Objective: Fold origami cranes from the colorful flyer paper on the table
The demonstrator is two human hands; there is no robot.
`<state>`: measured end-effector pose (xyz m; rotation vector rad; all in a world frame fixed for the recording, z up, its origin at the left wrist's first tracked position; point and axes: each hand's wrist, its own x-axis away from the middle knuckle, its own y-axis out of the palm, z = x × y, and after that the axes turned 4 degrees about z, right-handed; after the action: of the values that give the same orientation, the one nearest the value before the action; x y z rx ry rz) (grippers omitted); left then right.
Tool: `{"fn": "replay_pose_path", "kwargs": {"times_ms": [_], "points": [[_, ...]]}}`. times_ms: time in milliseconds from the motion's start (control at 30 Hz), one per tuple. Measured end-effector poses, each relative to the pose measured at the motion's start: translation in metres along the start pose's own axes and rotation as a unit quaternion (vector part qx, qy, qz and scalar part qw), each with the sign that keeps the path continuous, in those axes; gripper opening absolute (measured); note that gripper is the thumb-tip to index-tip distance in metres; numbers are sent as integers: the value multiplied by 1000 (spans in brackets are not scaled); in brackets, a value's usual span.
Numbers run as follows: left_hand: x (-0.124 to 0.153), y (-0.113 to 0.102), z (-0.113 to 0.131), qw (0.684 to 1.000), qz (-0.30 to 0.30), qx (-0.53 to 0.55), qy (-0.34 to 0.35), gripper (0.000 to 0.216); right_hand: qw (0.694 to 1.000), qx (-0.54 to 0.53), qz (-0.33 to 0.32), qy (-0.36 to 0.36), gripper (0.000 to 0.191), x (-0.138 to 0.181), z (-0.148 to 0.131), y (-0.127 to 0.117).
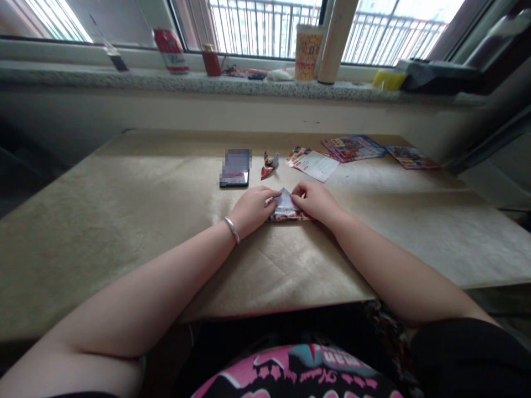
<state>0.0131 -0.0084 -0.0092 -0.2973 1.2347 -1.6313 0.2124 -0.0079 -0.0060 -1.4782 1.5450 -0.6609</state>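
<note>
A partly folded sheet of printed paper [285, 205] lies on the table in front of me, with a pale triangular flap at its top and a coloured printed strip along its lower edge. My left hand [254, 209], a silver bangle on its wrist, grips the paper's left side with curled fingers. On the right side, my right hand [314, 200] pinches the flap between thumb and fingers. Just beyond the hands stands a small folded paper figure [269, 165] in red and grey, like a crane. A dark phone [235, 168] lies to its left.
Leaflets [314, 163] and a stack of colourful printed sheets [354, 148] lie at the back right, with more sheets [412, 157] beyond. On the windowsill [249, 85] stand a red can [171, 51], a red bottle [211, 62], a patterned cup [307, 54] and a cardboard tube [337, 44].
</note>
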Motion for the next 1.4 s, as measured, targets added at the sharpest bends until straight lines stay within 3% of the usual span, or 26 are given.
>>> {"fn": "replay_pose_path", "kwargs": {"times_ms": [400,567,733,1067,1400], "points": [[3,-1,10,987,24,-145,69,36,989,144,7,-39,19,0,-13,-5],[5,-2,18,983,20,-133,129,36,983,177,19,-44,20,-5,-11,-7],[4,4,13,981,-32,-93,166,37,984,176,24,-23,21,-12,-3,-9],[3,5,8,981,-91,-88,150,44,992,123,30,-12,24,-13,4,-6],[4,6,7,982,-101,-76,142,45,986,149,18,-68,34,-11,7,-4]]}}
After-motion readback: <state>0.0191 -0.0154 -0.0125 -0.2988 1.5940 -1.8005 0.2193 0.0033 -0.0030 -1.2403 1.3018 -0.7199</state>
